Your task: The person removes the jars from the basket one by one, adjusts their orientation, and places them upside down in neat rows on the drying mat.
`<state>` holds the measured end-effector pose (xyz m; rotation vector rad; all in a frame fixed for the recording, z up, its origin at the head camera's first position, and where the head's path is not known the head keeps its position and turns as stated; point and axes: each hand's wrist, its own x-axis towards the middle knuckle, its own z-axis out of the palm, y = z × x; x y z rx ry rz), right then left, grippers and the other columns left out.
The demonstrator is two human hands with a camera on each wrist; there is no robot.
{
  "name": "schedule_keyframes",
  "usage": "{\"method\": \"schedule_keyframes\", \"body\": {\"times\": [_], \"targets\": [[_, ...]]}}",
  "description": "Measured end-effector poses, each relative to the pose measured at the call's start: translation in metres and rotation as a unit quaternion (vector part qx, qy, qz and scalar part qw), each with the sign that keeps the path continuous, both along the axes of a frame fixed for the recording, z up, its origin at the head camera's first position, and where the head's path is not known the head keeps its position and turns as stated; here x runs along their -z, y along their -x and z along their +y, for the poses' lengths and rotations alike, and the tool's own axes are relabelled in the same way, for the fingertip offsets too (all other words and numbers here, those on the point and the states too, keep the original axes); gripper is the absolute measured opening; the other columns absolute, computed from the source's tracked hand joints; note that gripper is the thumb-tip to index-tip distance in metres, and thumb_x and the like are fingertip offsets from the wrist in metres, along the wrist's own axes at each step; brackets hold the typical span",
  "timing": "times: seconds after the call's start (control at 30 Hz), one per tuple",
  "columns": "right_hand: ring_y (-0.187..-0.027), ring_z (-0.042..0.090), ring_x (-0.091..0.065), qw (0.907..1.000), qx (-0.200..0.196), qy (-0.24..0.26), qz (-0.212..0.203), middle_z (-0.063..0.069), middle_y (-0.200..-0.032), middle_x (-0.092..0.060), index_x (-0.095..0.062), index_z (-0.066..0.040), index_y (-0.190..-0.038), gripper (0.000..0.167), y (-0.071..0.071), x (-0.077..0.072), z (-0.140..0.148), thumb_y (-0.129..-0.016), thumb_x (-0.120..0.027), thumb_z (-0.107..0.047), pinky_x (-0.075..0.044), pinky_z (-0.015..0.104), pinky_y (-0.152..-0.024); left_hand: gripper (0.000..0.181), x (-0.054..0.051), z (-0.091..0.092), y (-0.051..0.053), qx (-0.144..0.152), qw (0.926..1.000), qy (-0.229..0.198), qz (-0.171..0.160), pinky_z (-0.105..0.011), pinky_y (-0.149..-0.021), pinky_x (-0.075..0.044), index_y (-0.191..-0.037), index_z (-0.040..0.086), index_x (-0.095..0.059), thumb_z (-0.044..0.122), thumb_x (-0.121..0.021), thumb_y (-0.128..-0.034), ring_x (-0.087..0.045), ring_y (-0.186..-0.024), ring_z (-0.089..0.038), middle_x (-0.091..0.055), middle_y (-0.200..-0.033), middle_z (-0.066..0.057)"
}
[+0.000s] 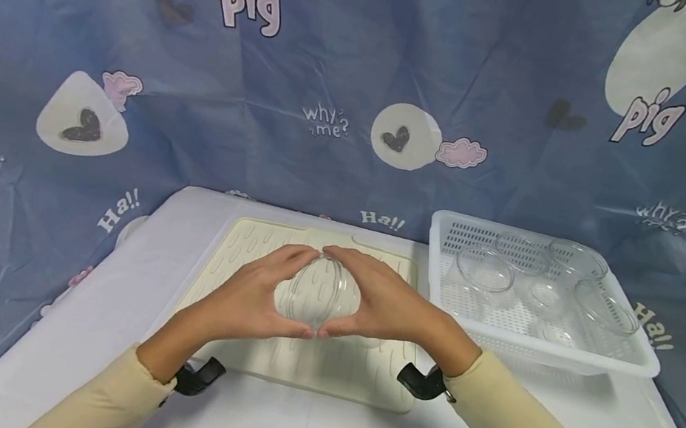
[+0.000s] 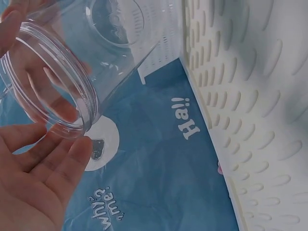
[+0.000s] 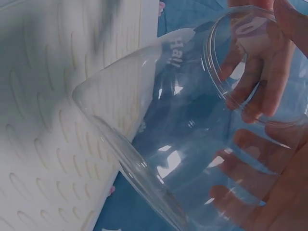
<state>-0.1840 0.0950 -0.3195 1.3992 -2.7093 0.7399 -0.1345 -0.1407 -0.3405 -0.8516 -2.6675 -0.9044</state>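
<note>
Clear, shiny material forms the open jar [image 1: 340, 296] held on its side in the air above the cream ribbed mat [image 1: 327, 372], its rim toward the left hand [image 1: 245, 296], whose fingers are clamped on that rim, while the right hand [image 1: 390, 300] has its fingers curved round the body and gripping it. The mat lies on the white counter [image 1: 256, 421], and just beside it, to the right, a white perforated basket [image 1: 562, 358] holds several similar clear containers [image 1: 482, 288]. Behind everything hangs a blue cloth [image 1: 321, 181] printed with hearts and lettering.
</note>
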Motion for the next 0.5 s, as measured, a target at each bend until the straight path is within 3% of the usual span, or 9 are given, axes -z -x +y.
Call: {"method": "schedule_keyframes", "body": {"times": [0.27, 0.5], "targets": [[-0.145, 0.024, -0.042, 0.9999, -0.006, 0.008, -0.013, 0.005, -0.156, -0.043, -0.031, -0.012, -0.155, 0.106, -0.001, 0.005, 0.000, -0.072, -0.085, -0.051, -0.039, 0.047, -0.118, 0.099, 0.000, -0.008, -0.001, 0.000, 0.9999, -0.006, -0.009, -0.047, -0.108, -0.049, -0.151, 0.010, -0.041, 0.040, -0.089, -0.0704, -0.050, -0.138, -0.026, -0.046, -0.150, -0.003], [-0.142, 0.025, -0.044, 0.9991, 0.008, 0.041, 0.010, 0.006, -0.153, -0.046, -0.032, -0.012, -0.154, 0.107, -0.007, 0.033, 0.019, -0.069, -0.089, -0.045, -0.041, 0.050, -0.115, 0.094, 0.003, -0.021, -0.011, 0.005, 0.9972, -0.054, -0.052, -0.038, -0.104, -0.053, -0.151, 0.014, -0.041, 0.030, -0.090, -0.0719, -0.053, -0.132, -0.026, -0.044, -0.151, -0.003]]}}
